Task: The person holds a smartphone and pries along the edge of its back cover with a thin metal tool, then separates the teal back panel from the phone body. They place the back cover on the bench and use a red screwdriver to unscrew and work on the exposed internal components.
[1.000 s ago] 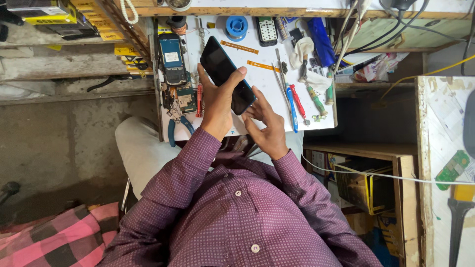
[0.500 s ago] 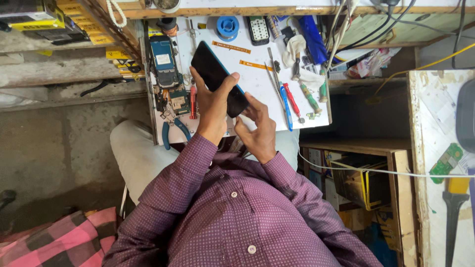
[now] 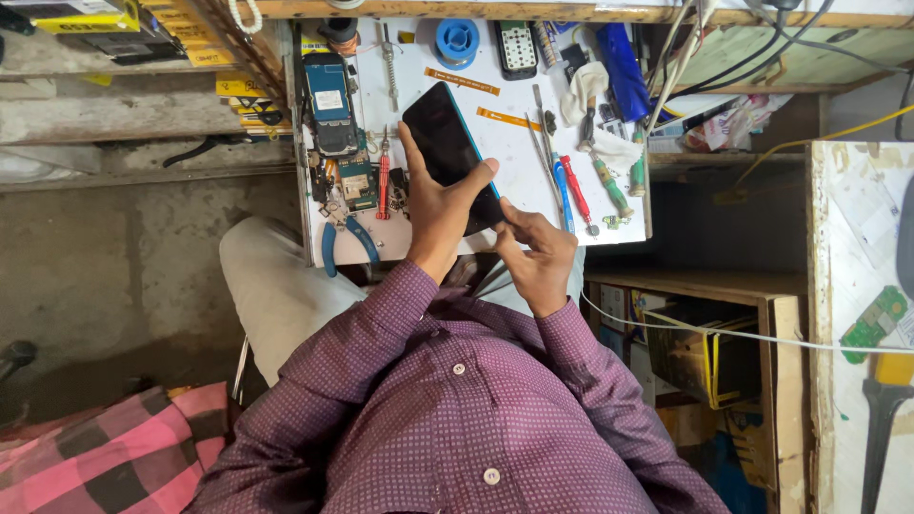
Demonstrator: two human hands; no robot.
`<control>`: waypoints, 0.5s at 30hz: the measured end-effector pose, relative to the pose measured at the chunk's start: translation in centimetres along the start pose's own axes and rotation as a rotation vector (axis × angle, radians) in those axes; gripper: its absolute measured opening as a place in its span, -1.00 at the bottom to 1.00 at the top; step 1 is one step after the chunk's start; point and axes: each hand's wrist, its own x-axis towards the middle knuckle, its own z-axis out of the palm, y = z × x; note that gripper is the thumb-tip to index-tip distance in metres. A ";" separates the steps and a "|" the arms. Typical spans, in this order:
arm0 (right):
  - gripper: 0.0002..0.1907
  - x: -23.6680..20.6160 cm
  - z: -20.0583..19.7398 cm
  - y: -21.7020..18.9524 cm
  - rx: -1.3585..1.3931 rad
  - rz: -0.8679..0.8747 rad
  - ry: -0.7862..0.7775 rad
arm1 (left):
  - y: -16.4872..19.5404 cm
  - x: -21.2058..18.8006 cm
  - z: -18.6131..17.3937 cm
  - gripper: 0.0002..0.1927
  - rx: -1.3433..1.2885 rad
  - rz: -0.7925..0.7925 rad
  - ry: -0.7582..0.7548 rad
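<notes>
Above a small white bench (image 3: 428, 243), seen from the head camera, a person in a purple dotted shirt holds a black phone (image 3: 447, 143) — screen dark, tilted, lifted just over the bench top. Their left hand (image 3: 433, 205) has its grip clamped on the phone's lower half, thumb and fingers wrapping its edges. Their right hand (image 3: 533, 252) touches the phone's bottom corner with fingertips pinched together. Blue-handled pliers (image 3: 343, 238) lie left — screwdrivers (image 3: 571, 186) right.

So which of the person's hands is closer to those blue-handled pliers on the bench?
The left hand. It grips the dark phone just right of the blue-handled pliers; the right hand works at the phone's lower end, farther away.
</notes>
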 end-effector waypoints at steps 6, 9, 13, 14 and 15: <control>-0.79 -0.7 -0.3 2.2 0.099 -0.017 -0.013 | 0.3 -0.2 -0.6 0.31 0.147 0.156 -0.043; -0.79 -0.7 -0.3 3.9 0.149 0.145 -0.082 | 0.5 -0.5 -1.1 0.28 0.250 0.221 -0.057; -0.71 0.4 -0.4 4.6 0.364 0.162 -0.220 | -0.3 -1.6 -0.5 0.27 0.285 0.159 -0.172; -0.69 0.3 -1.2 4.1 0.378 0.199 -0.209 | -0.2 -1.0 -0.6 0.27 0.300 0.172 -0.139; -0.66 0.1 -1.8 3.3 0.391 0.245 -0.197 | -0.3 -0.5 -0.6 0.27 0.316 0.178 -0.109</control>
